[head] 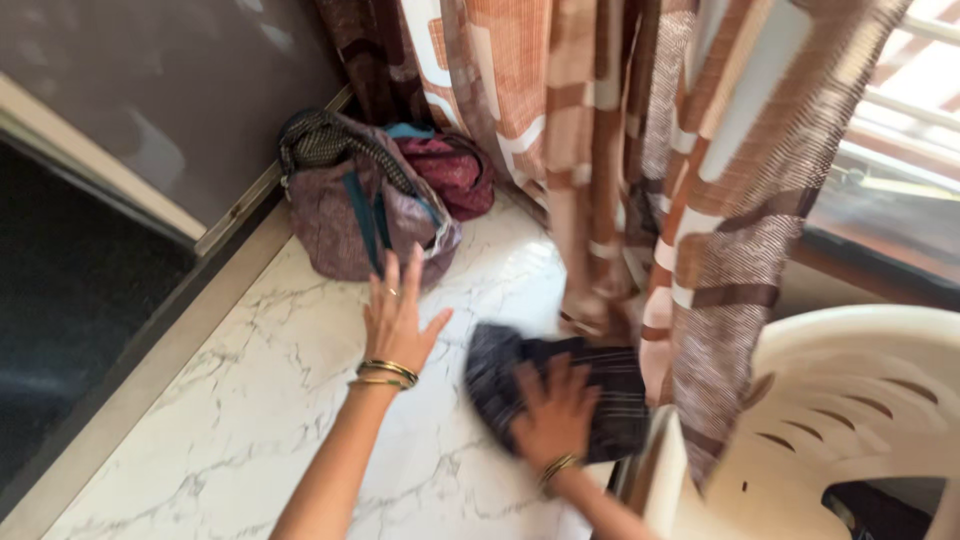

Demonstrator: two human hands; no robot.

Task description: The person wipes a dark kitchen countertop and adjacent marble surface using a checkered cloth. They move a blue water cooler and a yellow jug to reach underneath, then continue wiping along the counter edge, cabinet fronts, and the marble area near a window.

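While the left hand is spread flat for support, a dark striped cloth is pressed to the marble floor by the right hand, fingers splayed.

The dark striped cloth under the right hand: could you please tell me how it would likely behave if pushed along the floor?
The dark striped cloth looks crumpled, so probably floppy and light. Pressed flat by the right hand, it would likely slide easily on the glossy marble floor, bunching rather than rolling.

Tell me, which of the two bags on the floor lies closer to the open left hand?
The larger purple-grey bag with teal straps, just beyond the left hand. The smaller maroon bag sits behind it, against the curtain.
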